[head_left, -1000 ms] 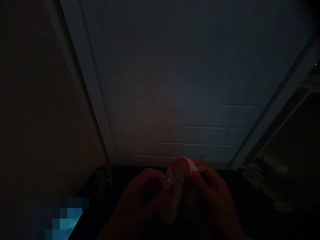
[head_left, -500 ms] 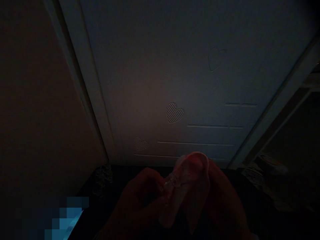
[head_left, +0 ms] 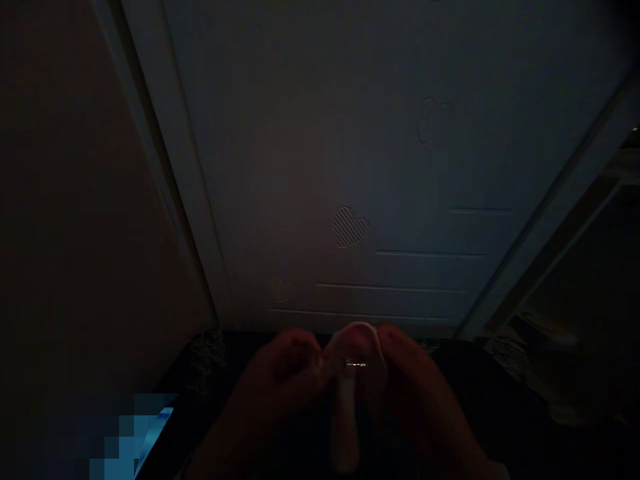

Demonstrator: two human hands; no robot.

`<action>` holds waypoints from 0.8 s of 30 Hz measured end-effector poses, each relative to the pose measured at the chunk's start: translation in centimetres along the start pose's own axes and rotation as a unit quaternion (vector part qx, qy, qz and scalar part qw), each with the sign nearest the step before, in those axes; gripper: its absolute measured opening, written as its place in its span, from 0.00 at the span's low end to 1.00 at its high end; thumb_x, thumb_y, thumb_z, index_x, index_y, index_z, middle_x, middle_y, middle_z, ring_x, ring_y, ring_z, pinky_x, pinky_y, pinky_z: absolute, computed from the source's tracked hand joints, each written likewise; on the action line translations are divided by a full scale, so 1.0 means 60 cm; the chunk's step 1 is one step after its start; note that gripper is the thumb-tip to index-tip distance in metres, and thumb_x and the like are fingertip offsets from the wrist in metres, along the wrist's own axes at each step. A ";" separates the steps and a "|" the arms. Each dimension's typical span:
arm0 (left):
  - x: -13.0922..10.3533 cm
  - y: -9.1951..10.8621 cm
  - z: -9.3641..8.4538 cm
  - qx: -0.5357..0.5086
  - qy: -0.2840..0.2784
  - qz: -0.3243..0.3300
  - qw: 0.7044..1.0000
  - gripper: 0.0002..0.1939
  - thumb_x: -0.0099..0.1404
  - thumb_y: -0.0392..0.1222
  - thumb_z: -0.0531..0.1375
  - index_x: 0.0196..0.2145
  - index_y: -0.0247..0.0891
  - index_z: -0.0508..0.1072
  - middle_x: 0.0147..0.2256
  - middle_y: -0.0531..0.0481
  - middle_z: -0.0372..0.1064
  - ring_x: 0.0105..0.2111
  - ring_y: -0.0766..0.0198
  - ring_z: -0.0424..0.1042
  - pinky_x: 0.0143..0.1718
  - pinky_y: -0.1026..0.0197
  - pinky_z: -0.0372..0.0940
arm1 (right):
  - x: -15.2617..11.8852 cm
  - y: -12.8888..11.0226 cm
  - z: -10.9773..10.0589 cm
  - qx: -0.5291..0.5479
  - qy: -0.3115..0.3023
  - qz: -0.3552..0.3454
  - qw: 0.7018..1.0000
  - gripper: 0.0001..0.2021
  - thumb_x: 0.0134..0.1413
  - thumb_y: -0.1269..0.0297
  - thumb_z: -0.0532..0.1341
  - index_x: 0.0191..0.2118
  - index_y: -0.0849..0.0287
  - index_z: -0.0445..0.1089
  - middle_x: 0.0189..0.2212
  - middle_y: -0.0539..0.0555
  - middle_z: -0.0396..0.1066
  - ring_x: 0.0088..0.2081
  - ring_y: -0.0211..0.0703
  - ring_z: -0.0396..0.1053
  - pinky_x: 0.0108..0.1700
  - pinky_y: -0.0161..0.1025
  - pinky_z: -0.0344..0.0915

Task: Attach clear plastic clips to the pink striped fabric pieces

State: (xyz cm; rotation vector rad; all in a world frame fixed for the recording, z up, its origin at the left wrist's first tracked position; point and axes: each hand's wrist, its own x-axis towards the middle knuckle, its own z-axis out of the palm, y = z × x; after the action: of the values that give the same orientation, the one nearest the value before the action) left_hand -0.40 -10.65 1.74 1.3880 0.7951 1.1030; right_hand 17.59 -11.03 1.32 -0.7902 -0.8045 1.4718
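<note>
It's too dark to be sure, but I'm probably in a home: before me stands a flat, greyish, framed panel (head_left: pixel 310 140) bearing striped heart shapes (head_left: pixel 351 227) and straight grooved lines (head_left: pixel 391 288).

The left hand (head_left: pixel 285 373) and right hand (head_left: pixel 420 377) are bare, their rounded outlines blurred by shadow. Below the right one, a small pale cuff (head_left: pixel 497 471) shows, its fabric unclear. Whether a sleeve covers the left forearm (head_left: pixel 215 433) is too dark to tell.
</note>
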 end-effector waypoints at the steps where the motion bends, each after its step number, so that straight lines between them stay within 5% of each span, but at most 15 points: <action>1: 0.003 0.002 -0.003 -0.012 0.015 -0.002 1.000 0.07 0.58 0.42 0.65 0.30 0.39 0.71 0.25 0.57 0.65 0.26 0.69 0.64 0.28 0.68 0.60 | 0.002 0.003 -0.003 -0.005 -0.005 -0.005 1.000 0.18 0.32 0.49 0.75 0.19 0.58 0.72 0.18 0.47 0.69 0.20 0.34 0.63 0.22 0.30 0.61; 6: 0.005 0.004 -0.009 -0.045 0.050 -0.002 0.998 0.06 0.55 0.40 0.65 0.30 0.38 0.71 0.20 0.59 0.66 0.21 0.71 0.64 0.24 0.70 0.59 | 0.004 0.013 -0.015 -0.081 -0.072 -0.024 0.994 0.16 0.43 0.48 0.71 0.32 0.55 0.80 0.30 0.52 0.77 0.31 0.41 0.71 0.33 0.34 0.66; 9: 0.008 0.001 -0.005 -0.056 0.066 -0.014 0.996 0.08 0.52 0.41 0.66 0.29 0.37 0.72 0.18 0.59 0.65 0.18 0.71 0.63 0.21 0.70 0.58 | -0.001 0.012 -0.015 -0.101 -0.096 -0.020 0.990 0.15 0.47 0.47 0.69 0.33 0.54 0.80 0.31 0.51 0.77 0.31 0.39 0.69 0.31 0.33 0.65; 17: 0.017 -0.007 -0.011 -0.047 0.113 -0.020 0.992 0.09 0.47 0.43 0.64 0.26 0.37 0.73 0.14 0.60 0.62 0.14 0.73 0.56 0.18 0.69 0.51 | -0.002 0.009 -0.015 -0.110 -0.039 -0.026 0.993 0.17 0.44 0.45 0.69 0.31 0.55 0.79 0.29 0.52 0.76 0.30 0.41 0.70 0.32 0.35 0.65; 24: 0.013 0.005 0.005 -0.010 0.035 -0.034 0.999 0.04 0.49 0.41 0.63 0.24 0.38 0.74 0.17 0.59 0.62 0.17 0.71 0.59 0.19 0.68 0.53 | 0.005 0.016 -0.009 -0.140 -0.030 -0.023 0.989 0.18 0.44 0.44 0.69 0.28 0.56 0.78 0.26 0.50 0.75 0.28 0.39 0.68 0.30 0.33 0.63</action>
State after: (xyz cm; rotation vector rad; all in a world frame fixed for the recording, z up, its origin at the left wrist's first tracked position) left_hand 0.08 -10.07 2.21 1.3038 0.8726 1.1085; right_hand 17.52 -10.75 0.25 -0.9340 -1.0847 1.3639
